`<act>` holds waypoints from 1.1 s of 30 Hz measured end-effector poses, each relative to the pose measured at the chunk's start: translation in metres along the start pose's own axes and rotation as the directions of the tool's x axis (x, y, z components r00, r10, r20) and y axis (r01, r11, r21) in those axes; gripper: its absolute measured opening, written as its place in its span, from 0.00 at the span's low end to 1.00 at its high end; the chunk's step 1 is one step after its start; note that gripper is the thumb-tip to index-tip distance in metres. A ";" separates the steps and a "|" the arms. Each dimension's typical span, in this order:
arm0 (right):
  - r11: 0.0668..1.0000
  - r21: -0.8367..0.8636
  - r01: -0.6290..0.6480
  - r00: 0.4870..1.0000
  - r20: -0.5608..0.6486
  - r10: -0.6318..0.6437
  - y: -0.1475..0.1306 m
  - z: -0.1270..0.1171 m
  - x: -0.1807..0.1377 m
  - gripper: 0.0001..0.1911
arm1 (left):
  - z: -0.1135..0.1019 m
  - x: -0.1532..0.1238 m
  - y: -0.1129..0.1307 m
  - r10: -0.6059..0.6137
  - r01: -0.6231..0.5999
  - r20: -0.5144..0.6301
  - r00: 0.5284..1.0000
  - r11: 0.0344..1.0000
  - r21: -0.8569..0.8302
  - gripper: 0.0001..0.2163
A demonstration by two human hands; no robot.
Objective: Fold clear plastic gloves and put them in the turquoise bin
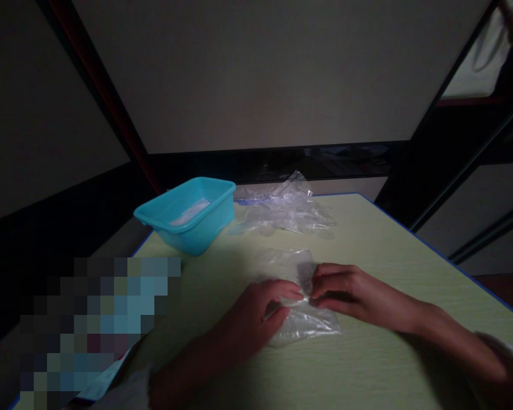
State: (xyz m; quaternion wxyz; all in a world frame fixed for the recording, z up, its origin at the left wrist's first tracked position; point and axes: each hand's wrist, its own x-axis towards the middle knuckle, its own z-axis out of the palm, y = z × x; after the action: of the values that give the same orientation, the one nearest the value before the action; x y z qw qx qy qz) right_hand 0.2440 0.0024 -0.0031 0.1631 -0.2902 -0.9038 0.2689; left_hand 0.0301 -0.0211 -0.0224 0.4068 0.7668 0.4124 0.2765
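Observation:
A clear plastic bag point(310, 324) lies on the table in front of me. My left hand point(267, 310) grips its left side, thumb and fingers curled toward each other on the film. From the right, my right hand point(346, 290) pinches the same bag near its middle, fingertips close to those of my left hand. Between them the film is gathered and catches the light. Part of the bag spreads flat beyond my fingers. Whether anything small is inside it, I cannot tell.
A turquoise plastic basin point(216, 222) with a whitish flat item point(191, 212) in it stands at the table's far left. A heap of clear plastic bags point(288, 213) lies beside it. The pale table point(393, 250) has a blue edge. Pixelated blur covers the left side.

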 end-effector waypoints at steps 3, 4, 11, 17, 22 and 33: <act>1.000 0.015 -0.014 1.000 0.015 0.014 0.000 -0.001 -0.001 0.10 | 0.000 0.000 0.000 -0.034 0.034 0.022 0.999 0.999 0.008 0.14; 1.000 0.017 -0.017 1.000 0.025 0.017 -0.001 -0.002 -0.002 0.09 | -0.001 0.001 0.000 -0.048 0.048 0.027 0.998 0.999 -0.003 0.13; 0.998 -0.049 -0.035 0.986 0.162 0.042 -0.013 -0.011 -0.008 0.07 | -0.024 0.009 -0.006 -0.064 0.063 -0.004 0.998 0.996 -0.064 0.08; 0.996 -0.079 -0.049 0.982 0.180 0.062 -0.013 -0.010 -0.010 0.09 | -0.038 0.012 -0.017 -0.145 0.162 0.095 0.985 0.967 -0.198 0.07; 0.995 -0.091 -0.048 0.983 0.175 0.064 -0.013 -0.007 -0.009 0.11 | -0.039 0.015 -0.020 -0.192 0.208 0.084 0.978 0.944 -0.257 0.06; 0.989 -0.143 -0.043 0.981 0.183 0.069 -0.017 -0.005 -0.013 0.13 | -0.038 0.016 -0.023 -0.210 0.231 0.101 0.972 0.929 -0.288 0.06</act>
State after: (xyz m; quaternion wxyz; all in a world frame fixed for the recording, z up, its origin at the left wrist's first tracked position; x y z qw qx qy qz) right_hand 0.2485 -0.0153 0.0087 0.0493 -0.2996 -0.9230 0.2363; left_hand -0.0004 0.0150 -0.0210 0.5601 0.6546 0.4351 0.2616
